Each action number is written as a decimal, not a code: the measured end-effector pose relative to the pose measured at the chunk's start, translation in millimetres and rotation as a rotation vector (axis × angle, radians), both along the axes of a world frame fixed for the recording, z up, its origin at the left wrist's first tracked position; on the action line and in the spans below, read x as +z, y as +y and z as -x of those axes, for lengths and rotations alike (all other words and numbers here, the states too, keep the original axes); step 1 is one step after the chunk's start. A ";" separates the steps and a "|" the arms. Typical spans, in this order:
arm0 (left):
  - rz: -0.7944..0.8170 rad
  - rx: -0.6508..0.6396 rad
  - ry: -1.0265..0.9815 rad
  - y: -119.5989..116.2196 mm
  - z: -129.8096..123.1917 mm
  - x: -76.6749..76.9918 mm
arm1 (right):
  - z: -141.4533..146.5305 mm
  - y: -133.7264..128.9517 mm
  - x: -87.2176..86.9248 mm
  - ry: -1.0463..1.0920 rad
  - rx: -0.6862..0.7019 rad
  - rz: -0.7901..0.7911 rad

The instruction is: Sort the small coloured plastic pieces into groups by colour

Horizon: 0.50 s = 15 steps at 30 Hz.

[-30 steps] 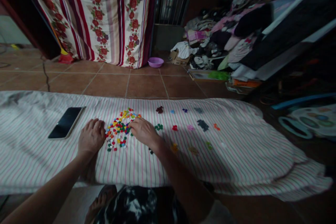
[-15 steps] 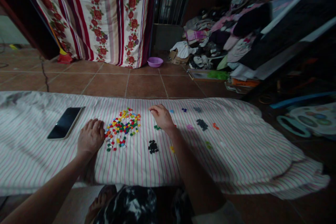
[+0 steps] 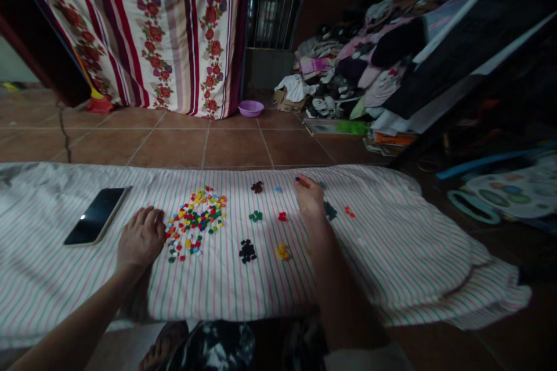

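My right hand [image 3: 310, 196] is pinched on a small dark blue cube [image 3: 297, 178] at its fingertips, above the far side of the striped cloth. Beside the mixed pile of small coloured cubes [image 3: 198, 217], my left hand [image 3: 141, 236] rests on the cloth with loosely bent fingers. Sorted groups lie between pile and right hand: brown [image 3: 257, 186], light blue [image 3: 278, 189], green [image 3: 256, 216], red [image 3: 282, 216], black [image 3: 248, 251] and yellow [image 3: 282, 251] cubes. Past my right hand are dark grey [image 3: 330, 210] and orange [image 3: 349, 211] cubes. My right hand and forearm hide part of the cloth.
A phone [image 3: 96, 215] lies on the cloth left of my left hand. On the tiled floor beyond are a purple basin [image 3: 251, 108], a floral curtain [image 3: 174, 35] and a heap of clothes [image 3: 348, 64]. A chair-like thing with blue edges [image 3: 500, 191] stands at right.
My right hand has moved right, from above the green and brown groups to the far middle, and a dark blue cube shows at its fingertips. My left hand stays put; the view has shifted slightly.
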<state>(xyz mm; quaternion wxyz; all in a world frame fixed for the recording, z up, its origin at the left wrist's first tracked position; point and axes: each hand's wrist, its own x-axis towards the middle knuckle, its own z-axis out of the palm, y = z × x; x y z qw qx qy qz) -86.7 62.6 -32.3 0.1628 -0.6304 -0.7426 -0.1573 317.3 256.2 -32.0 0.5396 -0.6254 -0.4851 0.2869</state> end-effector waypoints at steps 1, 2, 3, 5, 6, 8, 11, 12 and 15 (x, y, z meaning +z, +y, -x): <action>0.001 -0.003 0.002 0.1 0.4 -0.1 | -5.9 1.3 -0.7 0.018 -0.048 0.017; 0.003 -0.005 0.004 0.2 0.8 -0.4 | -11.1 2.0 -1.3 0.037 -0.085 0.034; 0.005 -0.006 0.003 0.2 1.3 -0.8 | -15.7 2.2 -1.9 0.047 -0.110 0.051; 0.005 -0.009 -0.003 0.4 2.0 -2.0 | -23.4 1.5 -3.6 0.026 -0.117 0.071; 0.003 -0.010 -0.008 0.4 2.1 -2.5 | -26.7 1.0 -4.9 0.006 -0.112 0.083; 0.000 -0.009 -0.017 0.4 2.0 -3.1 | -32.0 -0.2 -7.9 -0.036 -0.110 0.107; 0.001 -0.001 -0.023 0.0 0.7 -1.8 | -36.6 -1.5 -12.0 -0.070 -0.129 0.139; 0.006 0.000 -0.026 -0.2 0.1 -0.8 | -37.0 -1.9 -12.9 -0.071 -0.126 0.148; 0.023 0.001 -0.040 -0.7 -1.3 2.2 | -35.4 -2.8 -14.3 -0.086 -0.082 0.174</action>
